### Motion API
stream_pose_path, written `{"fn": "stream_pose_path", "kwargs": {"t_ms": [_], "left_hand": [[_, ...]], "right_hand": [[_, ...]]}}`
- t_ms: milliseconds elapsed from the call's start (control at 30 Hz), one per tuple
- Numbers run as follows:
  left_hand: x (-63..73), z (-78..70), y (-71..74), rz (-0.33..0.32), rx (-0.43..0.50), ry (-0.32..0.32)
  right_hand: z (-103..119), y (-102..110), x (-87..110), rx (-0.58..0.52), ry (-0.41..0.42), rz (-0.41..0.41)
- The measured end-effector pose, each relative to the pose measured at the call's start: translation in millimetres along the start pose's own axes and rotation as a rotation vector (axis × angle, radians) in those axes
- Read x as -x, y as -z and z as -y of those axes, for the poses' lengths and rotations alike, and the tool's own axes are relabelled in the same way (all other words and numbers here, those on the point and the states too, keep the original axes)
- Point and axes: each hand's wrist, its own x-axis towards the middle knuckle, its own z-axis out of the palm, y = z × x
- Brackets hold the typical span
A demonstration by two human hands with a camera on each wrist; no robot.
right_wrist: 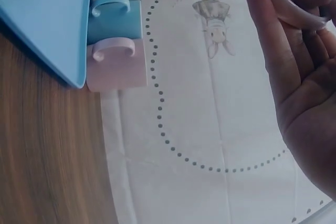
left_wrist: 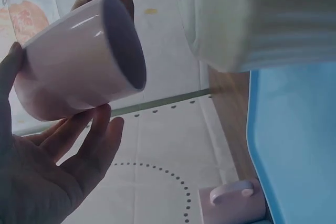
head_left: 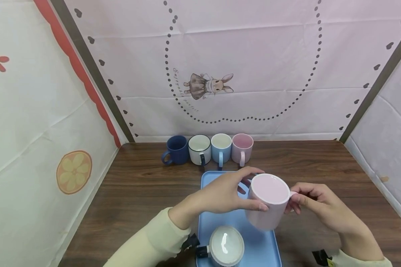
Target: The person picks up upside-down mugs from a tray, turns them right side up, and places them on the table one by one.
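A pale pink mug (head_left: 268, 202) is held above the blue tray (head_left: 205, 218), its mouth facing up toward the head camera. My left hand (head_left: 220, 191) grips its body, thumb on the near side and fingers on the far side. On the other side, my right hand (head_left: 320, 207) pinches the mug's handle (right_wrist: 294, 11). In the left wrist view, the mug (left_wrist: 73, 66) lies between the left thumb and fingers. Below the left wrist, a white mug (head_left: 226, 244) with a black handle sits on the tray, handle pointing left.
Along the table's back edge stand a dark blue mug (head_left: 178, 150), a white mug with a dark rim (head_left: 199, 148), a light blue mug (head_left: 221, 150) and a pink mug (head_left: 242, 148), side by side. Printed cloth (head_left: 267, 66) walls rise around the wooden table (head_left: 143, 193).
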Motion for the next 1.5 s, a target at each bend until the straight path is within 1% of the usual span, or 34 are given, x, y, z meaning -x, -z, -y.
{"fn": "stream_pose_path", "kwargs": {"t_ms": [67, 167, 267, 333, 467, 567, 633, 733, 800, 867, 933, 1067, 1167, 1267, 1400, 1500], "left_hand": [[-0.7, 1.4, 1.4, -0.006, 0.039, 0.002], [-1.1, 4.9, 3.2, 0.002, 0.068, 0.002], [-1.3, 9.2, 4.0, 0.013, 0.078, -0.001], [-2.2, 12.3, 3.6, 0.016, 0.082, -0.005], [-4.9, 19.3, 1.9, -0.005, 0.096, 0.005], [-6.8, 23.4, 1.8, -0.032, 0.094, 0.034], [-7.7, 26.2, 2.4, -0.045, 0.081, 0.052], [-9.0, 30.9, 3.0, -0.057, 0.07, 0.078], [-9.7, 34.7, 2.4, -0.062, 0.081, 0.097], [-10.1, 38.0, 1.4, -0.065, 0.105, 0.128], [-10.2, 41.0, 0.3, -0.064, 0.143, 0.172], [-10.5, 45.5, -1.1, -0.061, 0.264, 0.263], [-11.6, 49.7, -2.5, -0.064, 0.352, 0.311], [-12.9, 54.9, -4.1, -0.065, 0.413, 0.344], [-14.5, 60.6, -6.8, -0.059, 0.466, 0.381], [-15.7, 64.9, -8.6, -0.056, 0.503, 0.404]], "right_hand": [[0.3, -0.8, -3.3, 0.013, -0.024, -0.016], [0.7, -2.0, -7.5, 0.047, -0.074, -0.032], [0.1, -2.7, -10.5, 0.057, -0.105, -0.039], [-1.4, -3.0, -12.3, 0.052, -0.111, -0.041], [-4.3, -4.7, -16.6, 0.045, -0.173, -0.056], [-7.6, -6.7, -19.4, 0.034, -0.222, -0.066], [-10.7, -8.1, -20.3, 0.03, -0.239, -0.078], [-16.3, -10.6, -20.7, 0.005, -0.232, -0.114], [-19.8, -12.6, -20.9, -0.002, -0.231, -0.14], [-22.5, -14.5, -21.0, -0.006, -0.235, -0.16], [-24.5, -16.0, -20.5, 0.009, -0.246, -0.177], [-27.4, -17.4, -17.3, 0.062, -0.239, -0.208], [-30.1, -18.9, -14.8, 0.135, -0.234, -0.233], [-32.1, -21.4, -12.3, 0.267, -0.225, -0.258], [-32.9, -24.8, -10.9, 0.51, -0.144, -0.299], [-33.1, -27.0, -11.8, 0.634, -0.05, -0.33]]}}
